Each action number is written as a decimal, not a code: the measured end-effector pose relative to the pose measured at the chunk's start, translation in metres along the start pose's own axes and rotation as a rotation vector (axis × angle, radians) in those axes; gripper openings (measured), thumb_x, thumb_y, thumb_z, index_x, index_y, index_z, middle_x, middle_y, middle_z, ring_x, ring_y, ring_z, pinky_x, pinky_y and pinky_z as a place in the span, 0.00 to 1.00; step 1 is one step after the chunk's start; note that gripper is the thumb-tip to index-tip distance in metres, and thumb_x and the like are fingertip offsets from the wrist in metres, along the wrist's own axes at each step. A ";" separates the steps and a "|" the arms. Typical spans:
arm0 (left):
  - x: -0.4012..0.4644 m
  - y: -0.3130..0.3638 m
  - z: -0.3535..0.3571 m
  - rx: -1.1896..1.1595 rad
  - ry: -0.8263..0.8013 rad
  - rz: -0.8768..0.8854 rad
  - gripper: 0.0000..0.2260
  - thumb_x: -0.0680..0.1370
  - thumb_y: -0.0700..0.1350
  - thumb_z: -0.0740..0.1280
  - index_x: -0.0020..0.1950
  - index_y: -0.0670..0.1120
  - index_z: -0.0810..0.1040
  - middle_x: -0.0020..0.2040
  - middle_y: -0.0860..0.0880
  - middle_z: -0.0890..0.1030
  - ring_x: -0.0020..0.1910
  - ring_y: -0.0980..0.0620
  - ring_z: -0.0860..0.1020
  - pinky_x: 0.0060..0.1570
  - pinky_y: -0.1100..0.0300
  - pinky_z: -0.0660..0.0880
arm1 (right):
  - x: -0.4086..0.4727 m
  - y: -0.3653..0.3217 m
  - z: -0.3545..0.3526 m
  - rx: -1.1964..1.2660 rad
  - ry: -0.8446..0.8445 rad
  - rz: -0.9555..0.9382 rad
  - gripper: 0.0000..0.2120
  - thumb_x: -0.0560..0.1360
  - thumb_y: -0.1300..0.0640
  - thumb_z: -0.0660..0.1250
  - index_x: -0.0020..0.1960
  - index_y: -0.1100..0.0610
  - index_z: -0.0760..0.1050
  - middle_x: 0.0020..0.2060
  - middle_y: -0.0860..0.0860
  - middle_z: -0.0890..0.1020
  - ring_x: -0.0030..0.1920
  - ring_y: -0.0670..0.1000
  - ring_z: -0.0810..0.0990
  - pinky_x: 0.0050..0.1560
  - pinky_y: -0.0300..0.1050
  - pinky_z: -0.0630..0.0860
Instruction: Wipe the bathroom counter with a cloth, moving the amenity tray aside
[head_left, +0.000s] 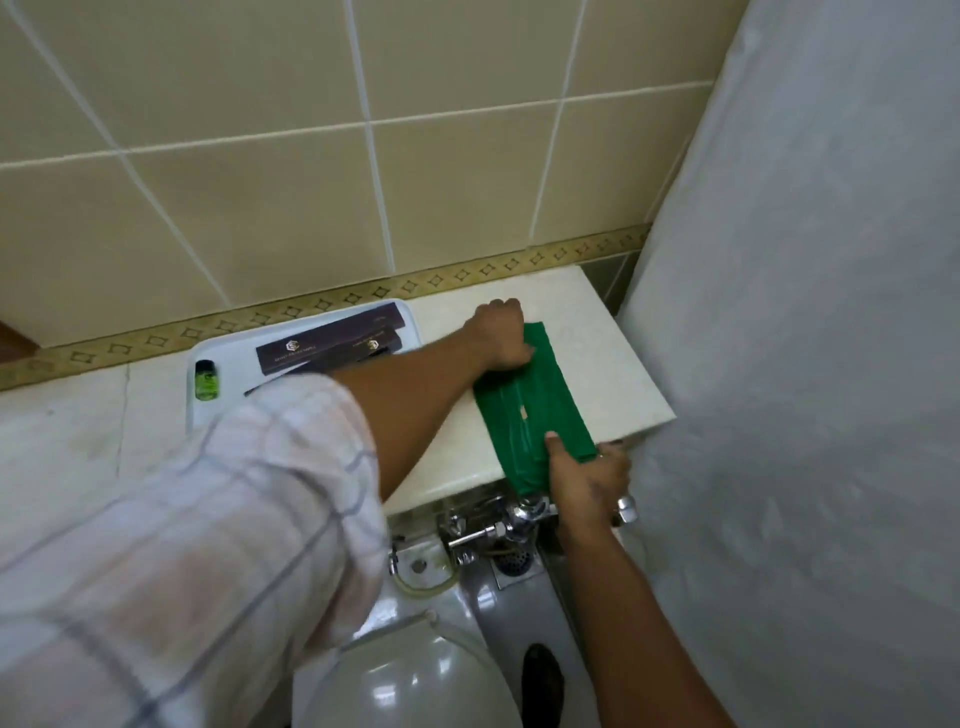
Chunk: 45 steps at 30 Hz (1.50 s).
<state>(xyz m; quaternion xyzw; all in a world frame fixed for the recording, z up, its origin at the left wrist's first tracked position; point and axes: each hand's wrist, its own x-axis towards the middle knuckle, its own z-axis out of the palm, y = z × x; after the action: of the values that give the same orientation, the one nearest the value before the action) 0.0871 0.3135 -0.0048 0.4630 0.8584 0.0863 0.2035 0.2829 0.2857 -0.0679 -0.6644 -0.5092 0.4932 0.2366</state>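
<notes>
At ten o'clock the white amenity tray holds dark boxes and a green bottle. Mid-frame, the left hand and right hand pinch opposite ends of the green cloth on the cream counter, beneath beige wall tiles.

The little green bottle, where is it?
In the head view, the little green bottle stands at the left end of the white amenity tray on the counter, left of the dark boxes.
</notes>
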 end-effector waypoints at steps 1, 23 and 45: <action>0.009 0.008 -0.001 0.061 -0.079 -0.038 0.24 0.74 0.52 0.69 0.64 0.40 0.71 0.62 0.38 0.73 0.58 0.41 0.73 0.53 0.52 0.72 | 0.000 0.002 -0.001 0.097 -0.064 0.139 0.27 0.68 0.52 0.78 0.61 0.64 0.74 0.56 0.60 0.81 0.50 0.58 0.82 0.50 0.45 0.80; -0.314 -0.160 -0.042 -1.740 0.666 -0.633 0.11 0.75 0.34 0.69 0.57 0.39 0.78 0.52 0.41 0.84 0.48 0.42 0.84 0.46 0.47 0.82 | -0.154 -0.194 0.095 -0.393 -0.868 -0.624 0.09 0.70 0.61 0.77 0.41 0.52 0.78 0.39 0.47 0.82 0.35 0.46 0.79 0.39 0.38 0.75; -0.520 -0.264 0.043 -1.733 0.748 -1.466 0.14 0.68 0.36 0.77 0.46 0.40 0.74 0.48 0.40 0.80 0.36 0.42 0.84 0.31 0.54 0.83 | -0.482 -0.020 0.311 -1.305 -1.328 -1.552 0.10 0.66 0.62 0.73 0.47 0.55 0.81 0.45 0.54 0.82 0.45 0.55 0.80 0.45 0.48 0.80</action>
<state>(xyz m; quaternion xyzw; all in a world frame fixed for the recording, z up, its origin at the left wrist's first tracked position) 0.1593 -0.2665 0.0078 -0.4824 0.5803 0.6291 0.1865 -0.0019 -0.2044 0.0231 0.2058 -0.9472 0.1154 -0.2173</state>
